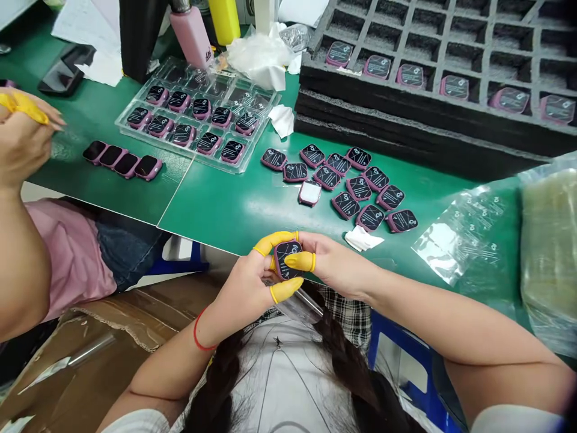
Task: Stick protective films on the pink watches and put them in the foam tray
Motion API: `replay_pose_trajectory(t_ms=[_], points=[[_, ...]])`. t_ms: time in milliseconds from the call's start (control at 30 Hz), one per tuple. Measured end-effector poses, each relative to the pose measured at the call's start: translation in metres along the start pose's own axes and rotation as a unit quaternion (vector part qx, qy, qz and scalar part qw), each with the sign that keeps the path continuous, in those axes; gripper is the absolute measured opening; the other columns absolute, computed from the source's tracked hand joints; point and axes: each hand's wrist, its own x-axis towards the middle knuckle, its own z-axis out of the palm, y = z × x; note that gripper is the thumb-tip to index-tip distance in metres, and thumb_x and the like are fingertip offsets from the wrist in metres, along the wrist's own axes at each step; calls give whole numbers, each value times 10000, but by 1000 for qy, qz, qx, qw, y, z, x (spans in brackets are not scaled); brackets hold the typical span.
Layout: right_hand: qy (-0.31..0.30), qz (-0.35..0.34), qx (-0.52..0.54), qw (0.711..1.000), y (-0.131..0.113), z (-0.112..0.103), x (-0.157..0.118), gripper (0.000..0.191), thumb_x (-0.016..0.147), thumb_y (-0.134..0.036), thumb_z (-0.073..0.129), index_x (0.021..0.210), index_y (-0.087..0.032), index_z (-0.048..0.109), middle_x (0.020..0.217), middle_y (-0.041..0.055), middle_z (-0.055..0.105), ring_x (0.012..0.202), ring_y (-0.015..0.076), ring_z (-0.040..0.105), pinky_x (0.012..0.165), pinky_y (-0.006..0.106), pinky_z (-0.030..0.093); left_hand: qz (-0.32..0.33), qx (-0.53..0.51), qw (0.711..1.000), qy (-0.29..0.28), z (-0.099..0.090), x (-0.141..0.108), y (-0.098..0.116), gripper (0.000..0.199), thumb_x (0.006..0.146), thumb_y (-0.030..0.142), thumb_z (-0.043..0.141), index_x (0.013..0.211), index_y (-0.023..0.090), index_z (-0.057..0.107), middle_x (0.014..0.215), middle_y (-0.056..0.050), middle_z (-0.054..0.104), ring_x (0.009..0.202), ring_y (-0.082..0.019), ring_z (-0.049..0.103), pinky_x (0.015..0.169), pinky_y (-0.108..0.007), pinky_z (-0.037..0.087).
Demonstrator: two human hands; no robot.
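Observation:
Both my hands hold one pink-framed smartwatch [282, 260] just off the table's front edge, its dark face turned up. My left hand [246, 282] grips it from the left side, and a red cord circles that wrist. From the right, my right hand [322, 261] closes on it with the thumb lying across the face. Yellow finger cots cover fingertips of both hands. On the green table beyond lie several similar watches [327, 178] in a loose group, one with a white face [309, 193]. A crumpled white wipe [363, 238] rests near the edge.
A clear plastic tray [180, 150] with watches stands at the left, beside a row of watches [121, 161]. Stacked black foam trays [360, 114] fill the back right. Clear film [446, 258] and a wrapped stack [547, 240] lie right. A co-worker's hand [27, 129] is at far left.

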Motion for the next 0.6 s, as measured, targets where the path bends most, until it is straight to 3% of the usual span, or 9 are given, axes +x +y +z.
replay_pose_trajectory(t_ms=[233,400,500,600], points=[[16,-11,-3,1000,2,3,-2,106,727,-180,634,782,-163,545,682,-34,588,631,88,536,612,233,427,-8,65,998,19,6,0,7,638,773,259,751,1327,194,441,696,62,655,679,-123,666,649,-200,527],[11,-24,4,1000,3,6,-2,96,734,-189,650,781,-160,572,703,-33,600,645,82,543,629,226,427,8,94,996,12,8,0,7,620,794,244,724,1336,199,429,696,71,641,664,-102,640,636,-180,509],[25,-8,-7,1000,-1,3,-3,200,715,-268,722,815,-167,581,740,-25,615,687,102,555,657,249,432,9,62,998,14,6,0,6,616,783,267,746,1325,220,458,754,49,682,651,-96,627,630,-182,509],[34,-14,-22,999,-9,-4,-7,287,662,-353,782,735,-163,580,725,-28,587,715,104,519,704,265,410,-1,-13,999,29,2,-3,7,623,754,260,777,1304,236,486,778,32,703,665,-105,651,669,-202,534]])
